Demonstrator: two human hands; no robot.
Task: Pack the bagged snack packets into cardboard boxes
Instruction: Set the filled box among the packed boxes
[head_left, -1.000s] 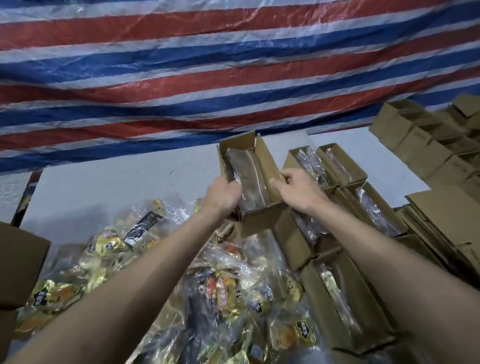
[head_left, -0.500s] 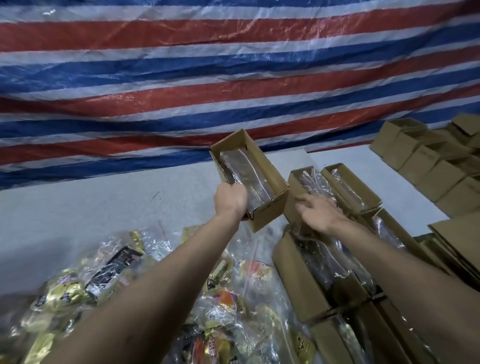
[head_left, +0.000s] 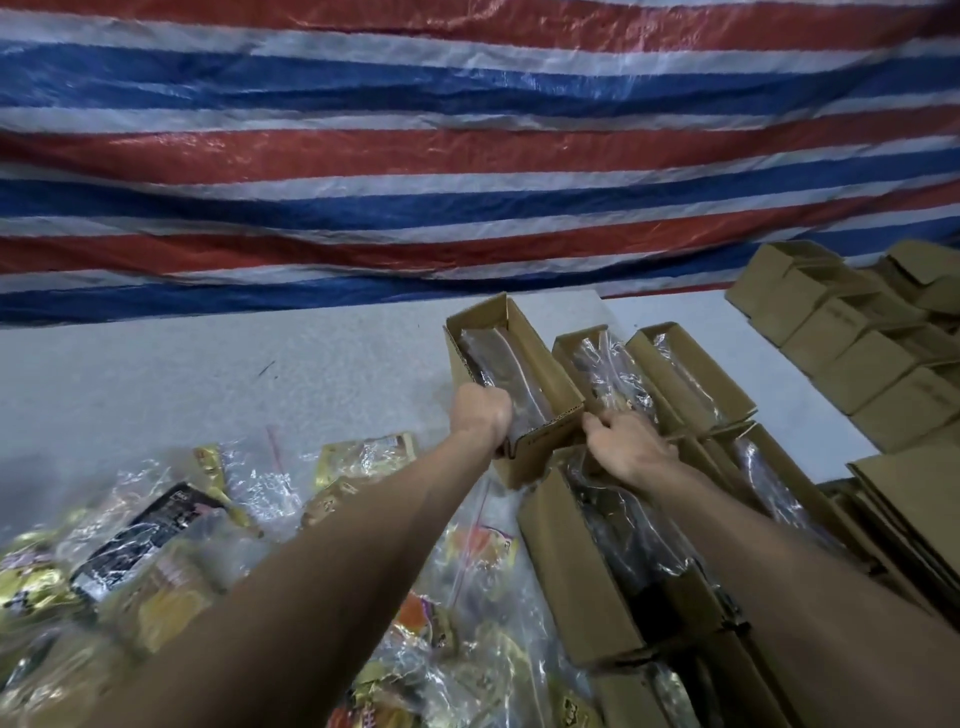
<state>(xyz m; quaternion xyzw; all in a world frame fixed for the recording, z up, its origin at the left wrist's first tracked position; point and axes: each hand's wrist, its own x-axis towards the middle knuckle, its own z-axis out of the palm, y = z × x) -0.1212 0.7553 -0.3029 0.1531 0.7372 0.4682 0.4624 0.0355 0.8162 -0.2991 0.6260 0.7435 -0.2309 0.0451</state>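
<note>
My left hand (head_left: 480, 413) grips the near left wall of an open cardboard box (head_left: 543, 358) that holds a clear bag of snacks (head_left: 506, 374). The box sits on the grey table, at the left end of the back row of filled boxes. My right hand (head_left: 621, 447) rests at the box's near right corner, fingers curled on the rim of the neighbouring filled box (head_left: 597, 374). Loose bagged snack packets (head_left: 171, 535) in gold, black and clear plastic lie in a pile at the lower left, under my left forearm.
More filled open boxes (head_left: 691, 369) stand in rows to the right, and another filled box (head_left: 571, 566) lies in front. Empty boxes (head_left: 852, 338) are stacked at the far right, flat cardboard (head_left: 914, 499) below them. A striped tarp (head_left: 467, 156) hangs behind the grey table (head_left: 208, 379).
The box in my left hand came down from the air onto the table beside the filled boxes. My right hand moved back to the box's near corner.
</note>
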